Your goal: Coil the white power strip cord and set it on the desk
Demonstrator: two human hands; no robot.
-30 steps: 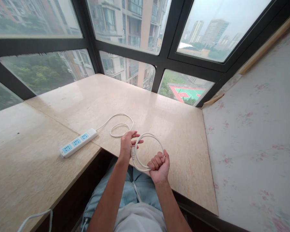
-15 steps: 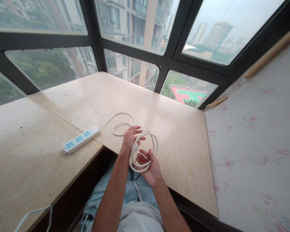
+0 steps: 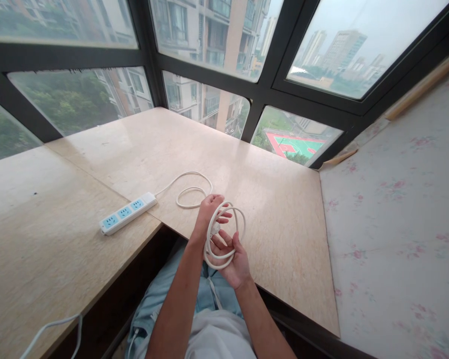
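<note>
A white power cord [image 3: 244, 219] is gathered in loose loops between my two hands. My left hand [image 3: 214, 208] grips the upper left of the loops, its fingers partly curled through them. Lower down, my right hand [image 3: 235, 262] lies palm up with the thumb against the cord and the loops resting across its fingers. A white plug [image 3: 215, 228] shows inside the coil, close to the left palm. On the tabletop to the left lies a white power strip [image 3: 128, 213] with blue socket faces. Its cord curls over the surface towards my left hand.
The beige tabletop [image 3: 284, 229] runs to dark-framed windows [image 3: 209, 82] and a floral-papered wall [image 3: 389, 239] at right. Its front edge has an inner corner by my lap. Another white cable [image 3: 56, 324] hangs over the edge at lower left.
The view has shifted slightly. The cord loops have opened a little and turned in my hands, and my right thumb now presses nearer the cord. The power strip stays put.
</note>
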